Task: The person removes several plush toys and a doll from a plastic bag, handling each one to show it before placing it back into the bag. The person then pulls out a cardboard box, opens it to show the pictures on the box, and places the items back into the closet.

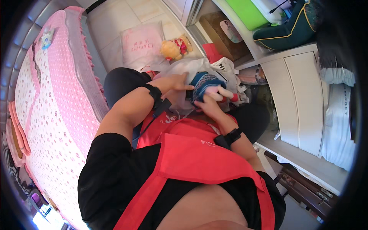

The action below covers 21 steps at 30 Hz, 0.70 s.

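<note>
A stuffed toy (219, 93) with pale limbs, one red-tipped, and a patterned blue knit covering (205, 83) lies over my lap. My right hand (210, 107) is closed on its lower side, near the limbs. Left of it, my left hand (178, 82) has its thumb and forefinger apart, against a translucent plastic bag (168, 71). The thumb points toward the blue knit; the other fingers are partly hidden. The bag spreads under and behind the toy.
On the tiled floor ahead are a pink packed bag (142, 43) and an orange plush toy (173, 50). A bed with a pink dotted cover (73, 96) stands to the left. White cabinet doors (297, 99) and an open shelf with a green box (247, 13) are on the right.
</note>
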### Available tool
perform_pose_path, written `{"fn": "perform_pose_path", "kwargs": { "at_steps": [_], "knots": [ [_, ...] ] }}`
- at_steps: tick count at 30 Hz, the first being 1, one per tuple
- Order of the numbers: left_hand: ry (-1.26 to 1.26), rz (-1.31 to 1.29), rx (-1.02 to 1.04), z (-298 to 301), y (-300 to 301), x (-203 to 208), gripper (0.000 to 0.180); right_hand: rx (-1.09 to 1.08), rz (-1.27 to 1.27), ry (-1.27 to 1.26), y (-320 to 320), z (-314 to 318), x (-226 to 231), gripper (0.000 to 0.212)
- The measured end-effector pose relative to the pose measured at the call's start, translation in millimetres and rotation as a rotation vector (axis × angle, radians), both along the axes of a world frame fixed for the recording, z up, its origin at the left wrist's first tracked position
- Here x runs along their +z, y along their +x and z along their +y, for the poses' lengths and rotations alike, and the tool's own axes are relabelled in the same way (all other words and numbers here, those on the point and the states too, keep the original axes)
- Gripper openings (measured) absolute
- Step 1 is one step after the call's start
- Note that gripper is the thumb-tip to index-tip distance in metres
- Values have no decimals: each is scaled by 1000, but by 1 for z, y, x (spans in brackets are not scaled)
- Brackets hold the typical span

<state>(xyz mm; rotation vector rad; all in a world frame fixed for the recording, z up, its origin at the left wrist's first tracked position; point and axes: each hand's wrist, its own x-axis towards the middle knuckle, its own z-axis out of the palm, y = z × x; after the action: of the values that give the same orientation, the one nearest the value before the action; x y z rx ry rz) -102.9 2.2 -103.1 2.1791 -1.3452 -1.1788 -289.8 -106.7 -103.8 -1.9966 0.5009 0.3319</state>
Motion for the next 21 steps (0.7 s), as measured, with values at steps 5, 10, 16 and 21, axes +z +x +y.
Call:
{"fn": "perform_pose_path", "kwargs": {
  "at_steps": [5,10,16,21],
  "knots": [
    [-35,-241,32,9,3,-25,50,668,145,-174,37,2,63,30],
    [-34,-237,268,7,28,-22,35,384,149,-507,73,-42,19,45],
    [-99,-98,159,10,23,-31,27,368,392,-667,72,-18,-44,83],
    [-172,179,-25,10,17,-18,22,363,506,-670,76,-8,-52,91]
  ]
}}
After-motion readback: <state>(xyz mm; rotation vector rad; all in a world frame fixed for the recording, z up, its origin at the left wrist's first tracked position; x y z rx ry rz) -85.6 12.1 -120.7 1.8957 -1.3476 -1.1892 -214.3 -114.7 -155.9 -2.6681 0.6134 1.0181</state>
